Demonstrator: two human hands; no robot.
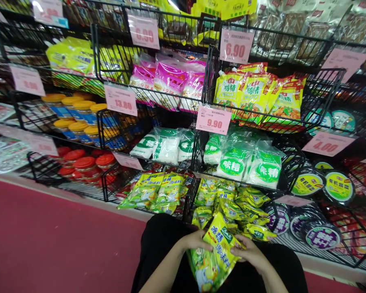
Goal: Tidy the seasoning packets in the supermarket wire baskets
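Observation:
A yellow-and-green packet of chicken bouillon seasoning [217, 254] is held tilted above my lap. My left hand [197, 241] grips its left edge, thumb across the front. On the opposite side, my right hand [248, 249] closes on the packet's edge with the thumb in front. The fingers behind the packet are hidden. Just beyond my hands, similar small yellow packets [228, 207] lie piled in a bottom-shelf wire basket. More yellow-green seasoning packets [171, 187] fill the basket to the left.
White bags with green labels [232, 162] stand one shelf above the pile. Round dark packs [320, 236] are stacked at right, red-lidded jars [84, 162] at left. Black wire dividers [190, 199] and price cards [213, 119] stick out. My knees flank the packet over the red floor [64, 240].

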